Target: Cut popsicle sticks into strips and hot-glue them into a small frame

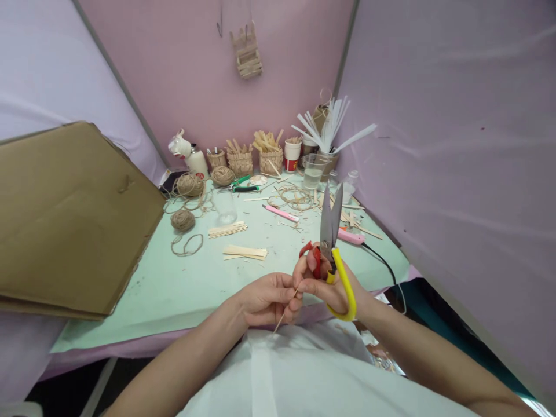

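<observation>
On my remote feed, a cardboard sheet (73,220) overlaps the tabletop (156,301) at left. Next come a ball of twine (182,220) and flat sticks (245,252), seemingly stacked for easy reach. The left hand (269,298) has its fingers clamped on a thin strip (279,322), twine or wood, I cannot tell, slanting down towards the white cloth (304,370). The right hand (324,286) meets the strip's upper end with thumb and fingertip, likely steadying it; its other fingers grip the scissors (325,246), blades upward, apparently keeping them clear. Beyond lies a corded pink tool (351,236).
</observation>
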